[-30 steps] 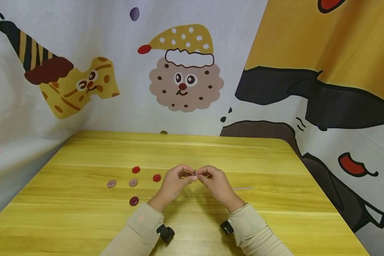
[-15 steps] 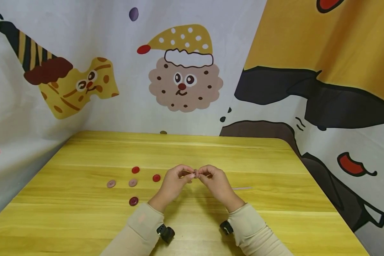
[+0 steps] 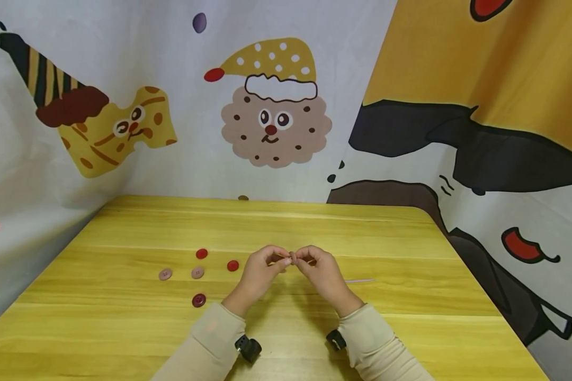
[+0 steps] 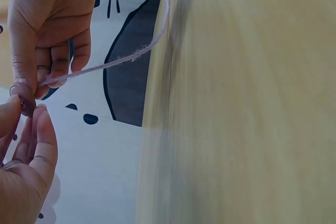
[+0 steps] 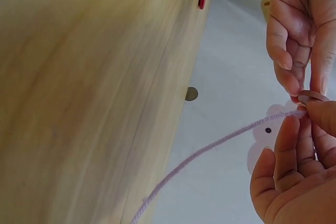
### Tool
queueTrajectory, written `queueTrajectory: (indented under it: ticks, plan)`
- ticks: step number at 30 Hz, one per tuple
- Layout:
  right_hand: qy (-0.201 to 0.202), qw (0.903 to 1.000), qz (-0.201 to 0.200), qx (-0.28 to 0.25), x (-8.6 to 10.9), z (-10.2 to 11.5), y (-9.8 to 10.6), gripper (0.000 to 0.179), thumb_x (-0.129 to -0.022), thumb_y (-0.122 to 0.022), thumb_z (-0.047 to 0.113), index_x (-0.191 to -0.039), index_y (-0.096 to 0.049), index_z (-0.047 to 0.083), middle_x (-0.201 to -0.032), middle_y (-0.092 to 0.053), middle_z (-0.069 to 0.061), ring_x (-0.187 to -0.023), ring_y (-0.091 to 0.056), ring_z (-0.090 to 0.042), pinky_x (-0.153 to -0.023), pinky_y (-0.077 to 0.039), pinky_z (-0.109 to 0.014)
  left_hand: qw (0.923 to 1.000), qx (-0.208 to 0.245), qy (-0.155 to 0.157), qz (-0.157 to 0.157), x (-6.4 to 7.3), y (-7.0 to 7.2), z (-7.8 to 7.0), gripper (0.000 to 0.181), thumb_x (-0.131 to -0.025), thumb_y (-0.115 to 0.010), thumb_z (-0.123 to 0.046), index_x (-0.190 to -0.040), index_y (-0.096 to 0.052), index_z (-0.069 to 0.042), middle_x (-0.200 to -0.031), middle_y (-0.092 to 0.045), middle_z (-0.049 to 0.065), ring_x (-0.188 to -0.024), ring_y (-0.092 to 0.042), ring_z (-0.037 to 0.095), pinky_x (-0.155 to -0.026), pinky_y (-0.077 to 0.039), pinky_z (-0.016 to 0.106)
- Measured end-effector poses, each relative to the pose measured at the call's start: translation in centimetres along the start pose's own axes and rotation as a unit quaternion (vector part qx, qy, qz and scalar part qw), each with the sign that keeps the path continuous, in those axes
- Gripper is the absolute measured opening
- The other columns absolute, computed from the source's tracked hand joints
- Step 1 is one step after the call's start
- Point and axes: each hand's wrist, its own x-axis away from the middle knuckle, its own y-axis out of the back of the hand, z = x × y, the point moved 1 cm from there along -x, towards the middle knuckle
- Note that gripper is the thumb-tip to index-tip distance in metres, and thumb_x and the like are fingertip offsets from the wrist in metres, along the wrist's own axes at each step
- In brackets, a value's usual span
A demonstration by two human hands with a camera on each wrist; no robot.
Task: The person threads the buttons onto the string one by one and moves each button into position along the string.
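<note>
A dusty-pink button [image 3: 293,258] is held between my two hands, above the middle of the table. The thumb and fingertips of my left hand [image 3: 259,272] pinch the button's edge. My right hand [image 3: 325,272] meets it from the other side, its thumb and forefinger pinching a lilac yarn [image 5: 199,153] right at the button. The yarn trails away past my right hand, and its free part shows in the left wrist view too. Fingertips cover much of the button [image 4: 23,98] and hide the yarn's end near its holes.
On the wooden table [image 3: 124,328], left of my hands, lie two pink buttons, one nearer [image 3: 197,272] to me than the other [image 3: 165,274] is to the middle, two red buttons [image 3: 232,265] and a dark red button [image 3: 198,300]. A cartoon-printed cloth [image 3: 181,159] hangs behind.
The button has turned slightly between the fingertips and shifted a little to the right. My left fingertips have moved slightly on it; both arms stay almost in place.
</note>
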Motion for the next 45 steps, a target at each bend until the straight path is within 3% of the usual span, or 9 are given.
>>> queueTrajectory:
  ticks: [8,18,32,39,45]
  plan:
    - [-0.009,0.9999,0.000,-0.012,0.11,0.29,-0.03,0.004,-0.092,-0.065,0.006,-0.092,-0.069,0.006,-0.091,-0.068,-0.001,-0.084,-0.060,-0.015,-0.076,-0.051,-0.030,0.9999,0.006,-0.008,0.004,0.00,-0.04,-0.17,0.012,-0.093,-0.063,-0.006,-0.099,-0.065,0.004,-0.100,-0.066,0.014,-0.093,-0.063,0.036,-0.076,-0.056,0.033]
    - [0.000,1.0000,-0.006,-0.004,0.01,0.20,-0.06,0.005,-0.092,-0.065,0.005,-0.092,-0.069,0.006,-0.090,-0.068,-0.001,-0.084,-0.060,-0.015,-0.077,-0.051,-0.033,0.9998,0.015,-0.007,0.005,-0.10,-0.19,-0.56,0.015,-0.094,-0.062,-0.009,-0.101,-0.065,0.004,-0.101,-0.065,0.014,-0.090,-0.066,0.028,-0.077,-0.057,0.033]
    - [0.002,0.9999,0.010,0.006,0.19,0.21,-0.04,0.004,-0.091,-0.066,0.006,-0.094,-0.068,0.008,-0.090,-0.067,-0.002,-0.086,-0.059,-0.015,-0.079,-0.047,-0.034,0.9998,0.020,-0.001,-0.002,-0.16,-0.30,-0.19,0.010,-0.094,-0.061,-0.004,-0.097,-0.064,0.006,-0.099,-0.064,0.016,-0.090,-0.065,0.029,-0.073,-0.057,0.032]
    - [-0.001,0.9993,0.035,0.012,0.30,0.24,0.13,0.028,-0.088,-0.069,0.005,-0.114,-0.061,0.007,-0.092,-0.062,0.001,-0.089,-0.058,-0.018,-0.082,-0.043,-0.041,0.9998,0.016,0.002,-0.009,-0.28,-0.28,-0.19,0.011,-0.094,-0.061,-0.004,-0.097,-0.064,0.006,-0.098,-0.065,0.016,-0.089,-0.064,0.026,-0.076,-0.057,0.039]
    - [0.007,0.9971,0.056,0.051,0.12,0.13,0.03,0.040,-0.086,-0.073,0.010,-0.123,-0.057,0.008,-0.095,-0.061,0.003,-0.091,-0.058,-0.020,-0.084,-0.045,-0.046,0.9997,-0.024,0.001,-0.004,-0.22,-0.14,-0.17,0.009,-0.095,-0.060,-0.006,-0.094,-0.064,0.002,-0.098,-0.065,0.012,-0.093,-0.064,0.024,-0.075,-0.056,0.032]
